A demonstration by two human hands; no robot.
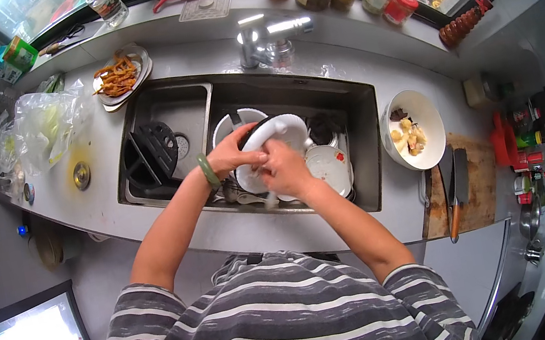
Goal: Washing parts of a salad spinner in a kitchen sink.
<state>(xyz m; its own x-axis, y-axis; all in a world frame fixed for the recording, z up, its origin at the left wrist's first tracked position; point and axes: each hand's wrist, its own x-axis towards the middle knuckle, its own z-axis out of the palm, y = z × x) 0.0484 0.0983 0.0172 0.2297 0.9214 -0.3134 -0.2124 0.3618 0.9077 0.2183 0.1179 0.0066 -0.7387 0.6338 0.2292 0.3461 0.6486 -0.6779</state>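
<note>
Over the right basin of the metal sink (375,142), my left hand (237,154) grips a white round lid or dish with a dark rim (287,129), tilted on its side. A green bangle circles my left wrist. My right hand (283,168) presses against the inside of the white piece, its fingers bent and partly hidden; whether it holds anything cannot be told. Beneath lie a white bowl (247,115), stacked white plates (329,168) and some utensils. In the left basin a black plastic rack or insert (156,151) leans beside the drain.
Behind the sink stands a chrome faucet (257,48). A plate of orange-brown food (117,80) and plastic bags (49,126) lie left. To the right are a white bowl with ginger-like pieces (410,103), a wooden cutting board (479,178) and a cleaver (459,176). Jars line the sill.
</note>
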